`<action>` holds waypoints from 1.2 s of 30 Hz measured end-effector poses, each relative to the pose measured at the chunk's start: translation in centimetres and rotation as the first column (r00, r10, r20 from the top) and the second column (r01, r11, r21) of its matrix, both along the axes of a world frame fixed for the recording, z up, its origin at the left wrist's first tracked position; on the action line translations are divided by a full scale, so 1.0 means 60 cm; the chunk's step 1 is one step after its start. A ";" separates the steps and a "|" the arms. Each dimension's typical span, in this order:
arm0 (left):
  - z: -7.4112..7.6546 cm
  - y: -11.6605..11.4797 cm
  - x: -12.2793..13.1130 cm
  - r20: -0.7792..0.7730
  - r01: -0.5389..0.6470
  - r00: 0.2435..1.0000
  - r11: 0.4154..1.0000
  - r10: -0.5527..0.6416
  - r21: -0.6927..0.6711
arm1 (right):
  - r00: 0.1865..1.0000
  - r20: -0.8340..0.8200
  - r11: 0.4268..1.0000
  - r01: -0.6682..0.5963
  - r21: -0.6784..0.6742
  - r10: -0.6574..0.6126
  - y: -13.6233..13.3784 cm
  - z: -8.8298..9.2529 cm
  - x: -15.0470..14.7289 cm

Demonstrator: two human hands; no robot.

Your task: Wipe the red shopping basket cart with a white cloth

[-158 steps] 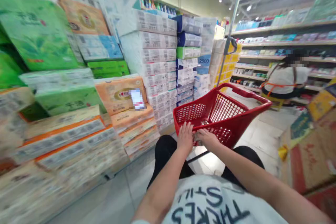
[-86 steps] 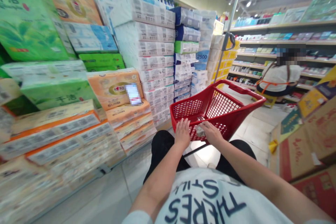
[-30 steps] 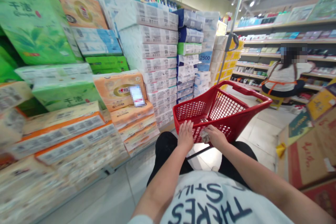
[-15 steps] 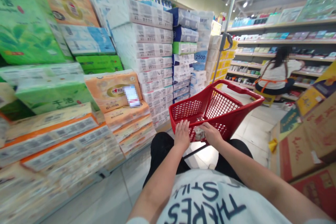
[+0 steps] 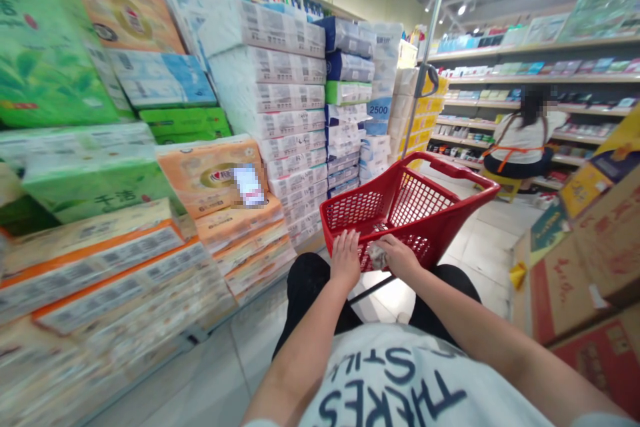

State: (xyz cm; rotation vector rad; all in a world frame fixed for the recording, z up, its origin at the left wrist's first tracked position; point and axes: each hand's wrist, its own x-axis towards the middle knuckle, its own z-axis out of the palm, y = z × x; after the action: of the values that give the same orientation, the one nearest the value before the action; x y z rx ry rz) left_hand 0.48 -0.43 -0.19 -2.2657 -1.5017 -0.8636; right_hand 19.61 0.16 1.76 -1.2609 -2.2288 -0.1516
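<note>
Greyish cloth (image 5: 378,256) is pinched in the right hand (image 5: 399,255) against the near wall of the red basket (image 5: 450,220); just shifted slightly toward the left hand (image 5: 345,259), so rubbing is suggested. Near corner is touched by extended left fingers, nothing gripped.

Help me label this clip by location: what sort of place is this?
Most likely a shop, perhaps a supermarket: tall stacks of wrapped packs on the left, long shelves of small goods behind, and a red shopping cart in front.
</note>
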 end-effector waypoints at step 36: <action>0.001 -0.001 -0.002 -0.016 0.000 1.000 1.000 0.000 0.005 | 0.995 0.096 1.000 0.005 -0.004 -0.005 -0.005 0.026 -0.007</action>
State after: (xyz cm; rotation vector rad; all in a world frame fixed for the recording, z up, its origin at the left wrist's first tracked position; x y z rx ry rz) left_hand 0.35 -0.51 -0.11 -2.2637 -1.4916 -0.8459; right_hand 19.20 -0.16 3.33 -1.2867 -2.3086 -0.2140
